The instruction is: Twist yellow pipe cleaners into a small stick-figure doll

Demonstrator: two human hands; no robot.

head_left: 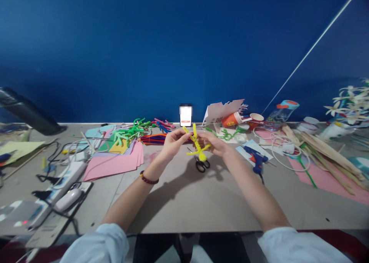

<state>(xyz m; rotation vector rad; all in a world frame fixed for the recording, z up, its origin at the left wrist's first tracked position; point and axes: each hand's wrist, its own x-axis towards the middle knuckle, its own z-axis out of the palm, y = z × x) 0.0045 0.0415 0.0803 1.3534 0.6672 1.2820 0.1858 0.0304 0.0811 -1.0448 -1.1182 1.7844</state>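
Observation:
Between my two hands, above the middle of the table, is a yellow pipe-cleaner figure (pixel 197 144) with two upright loops, thin side limbs and a rounded lower end. My left hand (pixel 174 140) pinches it near one upper loop. Fingers of my right hand (pixel 215 143) close on its other side, partly hidden behind it. Below the figure, black-handled scissors (pixel 202 165) lie on the table, their blades partly covered. Just behind my hands runs a bundle of red, orange and purple pipe cleaners (pixel 154 138).
A lit phone (pixel 185 115) leans against the blue wall. Pink paper (pixel 112 166), green pipe cleaners (pixel 131 133) and a power strip (pixel 62 182) lie left. On the right are a blue glue gun (pixel 256 158), a tipped orange cup (pixel 232 119), a coiled white cable (pixel 284 155) and dried husks (pixel 325 151).

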